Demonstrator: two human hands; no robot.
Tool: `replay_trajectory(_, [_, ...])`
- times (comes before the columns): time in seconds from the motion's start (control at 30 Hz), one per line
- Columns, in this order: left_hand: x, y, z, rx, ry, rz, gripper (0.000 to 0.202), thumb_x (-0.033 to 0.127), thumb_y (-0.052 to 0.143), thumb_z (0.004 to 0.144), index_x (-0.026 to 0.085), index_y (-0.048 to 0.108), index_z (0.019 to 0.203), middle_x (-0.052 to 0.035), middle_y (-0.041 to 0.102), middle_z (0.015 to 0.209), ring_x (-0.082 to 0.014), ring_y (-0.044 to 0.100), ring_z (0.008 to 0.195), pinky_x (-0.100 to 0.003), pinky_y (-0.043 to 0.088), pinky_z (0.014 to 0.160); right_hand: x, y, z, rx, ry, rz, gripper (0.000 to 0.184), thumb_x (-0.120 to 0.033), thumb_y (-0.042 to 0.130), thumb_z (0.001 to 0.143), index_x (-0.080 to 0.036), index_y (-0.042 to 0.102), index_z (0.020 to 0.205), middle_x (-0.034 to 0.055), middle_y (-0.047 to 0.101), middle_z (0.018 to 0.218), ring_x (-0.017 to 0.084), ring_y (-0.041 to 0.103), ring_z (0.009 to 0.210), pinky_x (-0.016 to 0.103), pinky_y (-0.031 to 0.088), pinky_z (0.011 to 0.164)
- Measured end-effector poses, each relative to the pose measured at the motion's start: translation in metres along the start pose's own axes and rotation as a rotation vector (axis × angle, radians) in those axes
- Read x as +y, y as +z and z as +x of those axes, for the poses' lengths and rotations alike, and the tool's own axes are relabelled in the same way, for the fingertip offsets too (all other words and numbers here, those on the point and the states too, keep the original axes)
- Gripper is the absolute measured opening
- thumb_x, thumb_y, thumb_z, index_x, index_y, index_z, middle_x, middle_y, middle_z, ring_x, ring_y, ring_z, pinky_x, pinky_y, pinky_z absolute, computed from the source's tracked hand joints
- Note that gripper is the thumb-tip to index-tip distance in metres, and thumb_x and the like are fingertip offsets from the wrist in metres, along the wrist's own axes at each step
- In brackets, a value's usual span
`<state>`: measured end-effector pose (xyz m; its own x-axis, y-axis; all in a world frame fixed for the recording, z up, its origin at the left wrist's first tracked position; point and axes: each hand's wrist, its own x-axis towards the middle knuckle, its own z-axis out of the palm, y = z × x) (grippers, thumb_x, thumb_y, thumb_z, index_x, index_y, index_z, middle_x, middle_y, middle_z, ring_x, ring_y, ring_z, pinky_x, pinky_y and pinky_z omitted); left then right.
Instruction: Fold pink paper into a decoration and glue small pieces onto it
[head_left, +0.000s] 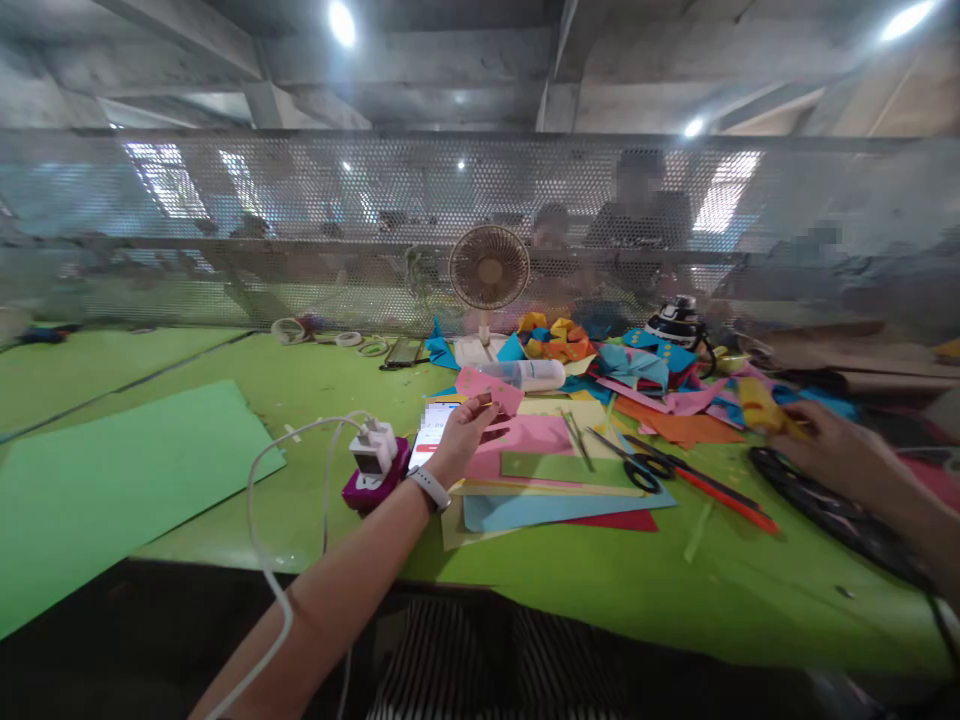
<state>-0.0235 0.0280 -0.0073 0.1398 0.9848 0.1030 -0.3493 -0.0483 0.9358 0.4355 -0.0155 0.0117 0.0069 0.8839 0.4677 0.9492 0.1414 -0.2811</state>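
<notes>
My left hand [463,432], with a watch band on the wrist, pinches a small piece of pink paper [491,388] above a pile of coloured paper. Under it lie pink paper sheets [544,435] and a light blue sheet [540,510]. To its left a phone [427,432] with a lit screen leans by a purple power block [371,488]. Out at the right, my right hand [821,430] is closed on a yellow object [757,405], blurred, its kind unclear. Black scissors [637,468] and an orange-and-black cutter [724,495] rest between the hands.
A small fan [489,268] stands at the back before a perforated metal screen [337,200]. Coloured paper scraps [634,368] are heaped at the back right. A white charging cable [255,520] crosses my left arm. A large green sheet [127,490] covers the left side.
</notes>
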Motion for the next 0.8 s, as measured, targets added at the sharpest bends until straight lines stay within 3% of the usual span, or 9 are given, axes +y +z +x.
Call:
replay_trajectory(0.07, [0.000,0.000,-0.001,0.000,-0.002,0.009,0.030,0.034,0.071,0.069,0.016,0.059,0.091,-0.0047,0.065,0.085,-0.0168,0.064,0.081,-0.033,0.050,0.076,-0.048,0.002,0.004,-0.012,0.118,0.265,0.036,-0.053,0.049,0.076,-0.022,0.065,0.083,0.0214,0.064,0.081,0.021,0.059,0.060,0.038,0.039,0.053])
replay_trajectory(0.1, [0.001,0.000,-0.002,0.000,-0.001,0.015,0.030,0.035,0.071,0.070,0.016,0.059,0.091,-0.0048,0.065,0.084,-0.0167,0.064,0.081,-0.033,0.050,0.077,-0.074,0.007,0.006,-0.084,0.139,0.440,0.037,-0.053,0.046,0.079,-0.021,0.065,0.083,0.0197,0.064,0.079,0.020,0.057,0.059,0.036,0.040,0.051])
replay_trajectory(0.13, [0.001,0.000,-0.002,0.000,0.002,0.020,0.031,0.035,0.071,0.070,0.016,0.059,0.091,-0.0048,0.065,0.084,-0.0166,0.064,0.081,-0.033,0.050,0.077,-0.100,0.014,0.006,-0.090,0.159,0.594,0.039,-0.053,0.045,0.079,-0.020,0.063,0.074,0.0181,0.063,0.071,0.018,0.054,0.053,0.035,0.038,0.047])
replay_trajectory(0.2, [0.001,0.000,-0.003,-0.001,0.010,0.030,0.031,0.036,0.071,0.069,0.016,0.059,0.091,-0.0047,0.065,0.085,-0.0167,0.063,0.082,-0.032,0.050,0.077,-0.147,0.032,0.008,-0.123,0.140,0.839,0.037,-0.054,0.052,0.076,-0.019,0.058,0.063,0.0108,0.059,0.062,0.016,0.051,0.049,0.031,0.038,0.044])
replay_trajectory(0.27, [0.001,0.000,-0.004,-0.008,0.018,0.043,0.032,0.037,0.070,0.069,0.016,0.059,0.091,-0.0049,0.064,0.086,-0.0173,0.063,0.084,-0.033,0.050,0.077,-0.185,0.052,0.009,-0.186,0.137,0.991,0.036,-0.056,0.061,0.070,-0.020,0.056,0.067,0.0006,0.050,0.049,0.011,0.041,0.039,0.026,0.032,0.036])
replay_trajectory(0.33, [0.001,0.000,-0.005,-0.022,0.027,0.057,0.032,0.037,0.069,0.070,0.016,0.060,0.091,-0.0049,0.063,0.086,-0.0179,0.062,0.085,-0.033,0.050,0.076,-0.211,0.067,0.009,-0.282,0.081,1.118,0.040,-0.058,0.065,0.065,-0.020,0.054,0.070,-0.0032,0.047,0.047,0.008,0.037,0.036,0.023,0.029,0.033])
replay_trajectory(0.5, [0.003,0.004,-0.008,-0.051,0.041,0.078,0.027,0.036,0.067,0.073,0.016,0.060,0.090,-0.0035,0.061,0.086,-0.0176,0.061,0.086,-0.033,0.050,0.077,-0.239,0.085,0.001,-0.375,0.044,1.183,0.037,-0.053,0.068,0.067,-0.020,0.051,0.063,-0.0055,0.043,0.041,0.007,0.037,0.033,0.021,0.031,0.032])
replay_trajectory(0.8, [0.007,0.014,-0.013,-0.057,0.013,0.074,0.028,0.035,0.069,0.071,0.016,0.060,0.089,-0.0038,0.064,0.087,-0.0158,0.061,0.082,-0.032,0.049,0.077,-0.236,0.095,-0.004,-0.382,0.033,1.172,0.036,-0.051,0.064,0.071,-0.019,0.050,0.061,-0.0057,0.043,0.041,0.006,0.036,0.032,0.020,0.032,0.030])
